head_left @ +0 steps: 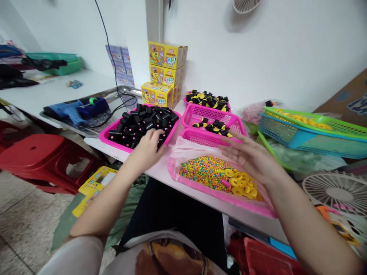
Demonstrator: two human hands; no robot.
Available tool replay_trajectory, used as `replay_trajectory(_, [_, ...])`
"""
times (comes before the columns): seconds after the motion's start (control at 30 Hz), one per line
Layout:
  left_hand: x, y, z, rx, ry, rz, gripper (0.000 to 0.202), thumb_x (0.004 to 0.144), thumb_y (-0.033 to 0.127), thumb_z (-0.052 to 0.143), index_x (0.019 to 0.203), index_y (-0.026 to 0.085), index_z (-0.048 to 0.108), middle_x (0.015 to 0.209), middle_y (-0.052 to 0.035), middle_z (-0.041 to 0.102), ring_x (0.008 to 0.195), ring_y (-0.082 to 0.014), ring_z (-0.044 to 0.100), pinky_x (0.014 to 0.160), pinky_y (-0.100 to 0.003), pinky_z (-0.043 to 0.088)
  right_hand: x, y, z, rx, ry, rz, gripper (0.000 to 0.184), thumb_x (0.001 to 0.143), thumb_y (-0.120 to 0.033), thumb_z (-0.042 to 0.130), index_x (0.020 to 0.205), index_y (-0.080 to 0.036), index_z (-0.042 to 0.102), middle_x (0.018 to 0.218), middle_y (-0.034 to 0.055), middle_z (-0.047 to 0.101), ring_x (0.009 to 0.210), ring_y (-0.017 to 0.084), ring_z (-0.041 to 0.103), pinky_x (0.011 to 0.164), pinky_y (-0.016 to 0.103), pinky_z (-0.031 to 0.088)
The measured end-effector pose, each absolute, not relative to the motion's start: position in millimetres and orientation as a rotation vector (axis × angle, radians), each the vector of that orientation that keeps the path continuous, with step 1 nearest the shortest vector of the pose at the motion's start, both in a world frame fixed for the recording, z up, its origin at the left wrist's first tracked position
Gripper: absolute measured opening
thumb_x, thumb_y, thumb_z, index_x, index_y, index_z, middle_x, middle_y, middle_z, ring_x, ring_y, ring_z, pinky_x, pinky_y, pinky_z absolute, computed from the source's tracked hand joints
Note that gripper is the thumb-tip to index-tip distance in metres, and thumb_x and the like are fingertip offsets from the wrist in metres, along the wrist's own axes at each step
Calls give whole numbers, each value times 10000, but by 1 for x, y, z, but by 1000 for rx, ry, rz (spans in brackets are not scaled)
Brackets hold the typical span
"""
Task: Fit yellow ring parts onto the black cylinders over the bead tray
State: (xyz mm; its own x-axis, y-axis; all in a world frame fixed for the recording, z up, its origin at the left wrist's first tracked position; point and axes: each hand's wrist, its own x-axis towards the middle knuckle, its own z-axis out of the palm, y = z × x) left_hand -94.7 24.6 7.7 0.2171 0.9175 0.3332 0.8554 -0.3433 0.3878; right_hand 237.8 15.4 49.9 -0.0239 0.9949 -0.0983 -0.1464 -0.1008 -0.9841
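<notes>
My left hand [149, 148] reaches over the near right side of a pink tray [114, 144] heaped with small black plastic cylinders [134, 124], some showing pink dots. Its thumb and fingers are apart and curved down at the pieces; a grip on any of them does not show. My right hand [256, 158] hovers with fingers spread, holding nothing, above a plastic-lined pink basket [218, 194]. Inside lie tiny multicoloured beads [200, 172], several yellow rings [243, 185] and a small pink piece [225, 183].
Behind stand pink baskets [212, 114] with black-and-yellow pieces [216, 128]. Yellow boxes [163, 74] are stacked by the wall. A blue heat gun [67, 110] lies on a metal tray at left. Green and blue baskets [304, 131] and a fan [338, 191] stand at right; red stools [40, 152] are at left.
</notes>
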Motion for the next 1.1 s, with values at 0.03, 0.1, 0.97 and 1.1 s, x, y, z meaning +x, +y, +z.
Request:
replay_trajectory(0.03, [-104, 37, 12, 2329, 1817, 611, 490, 983, 258, 508, 1450, 129, 433, 1442, -208, 493, 1320, -351, 610, 1151, -509, 485, 238, 1, 49, -1171, -1089, 1397, 442, 802, -265, 834, 1229, -291, 723, 1211, 58, 782, 963, 200, 777, 877, 327, 666])
replay_trajectory(0.1, [-118, 59, 20, 2319, 1856, 420, 621, 887, 213, 594, 1484, 177, 430, 1463, -177, 477, 1275, -349, 651, 1118, -479, 517, 238, -23, 47, -1187, -1148, 1458, 448, 778, -324, 880, 1204, -279, 751, 1140, 66, 801, 899, 187, 775, 803, 293, 655])
replay_trajectory(0.97, [-101, 138, 41, 2459, 1437, -300, 627, 738, 352, 683, 1310, 211, 470, 946, -71, 732, 811, -264, 692, 782, -326, 519, 231, -54, 17, -1286, -1116, 1606, 437, 614, -506, 979, 900, -215, 824, 854, 78, 803, 825, 204, 760, 775, 321, 618])
replay_trajectory(1.1, [-101, 130, 30, 2510, 1530, -85, 391, 864, 350, 578, 1224, 222, 496, 986, -86, 715, 850, -264, 695, 790, -333, 497, 225, -56, 16, -1255, -1137, 1626, 449, 602, -540, 974, 864, -210, 819, 826, 71, 798, 801, 194, 749, 772, 324, 611])
